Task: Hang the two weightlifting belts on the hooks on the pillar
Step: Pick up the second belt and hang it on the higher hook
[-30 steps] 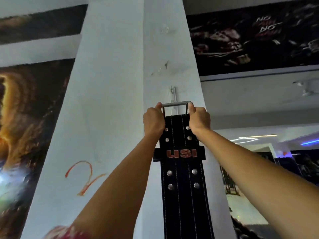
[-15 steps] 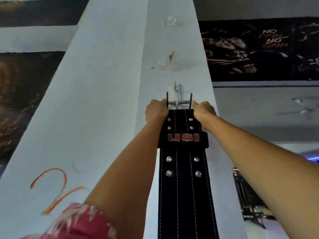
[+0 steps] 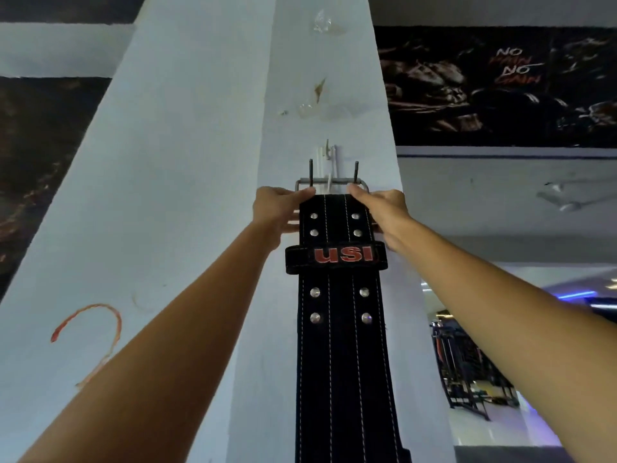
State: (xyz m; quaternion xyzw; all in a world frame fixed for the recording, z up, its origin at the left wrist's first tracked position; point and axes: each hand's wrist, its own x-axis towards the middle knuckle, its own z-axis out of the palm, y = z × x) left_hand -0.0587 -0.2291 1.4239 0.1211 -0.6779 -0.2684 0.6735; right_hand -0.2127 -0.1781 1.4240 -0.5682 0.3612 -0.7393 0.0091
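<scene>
A black leather weightlifting belt (image 3: pixel 340 345) with white stitching, rivets and a red "USI" loop hangs down the white pillar (image 3: pixel 187 195). Its metal buckle (image 3: pixel 362 184) rests at a small white hook (image 3: pixel 329 155) on the pillar, with both prongs pointing up. My left hand (image 3: pixel 277 212) pinches the belt's top left corner, thumb in front and fingers behind. On the other side, my right hand (image 3: pixel 384 212) holds the top right corner the same way. Only this one belt is in view.
Tape remnants and a stain (image 3: pixel 317 95) mark the pillar above the hook. A red scrawl (image 3: pixel 90 332) is on its left face. A dark poster (image 3: pixel 500 85) hangs on the right wall, and gym racks (image 3: pixel 467 372) stand lower right.
The belt went up and its buckle came to rest at the hook, prongs now upright. My hands slid from the buckle's sides down to the belt's top corners.
</scene>
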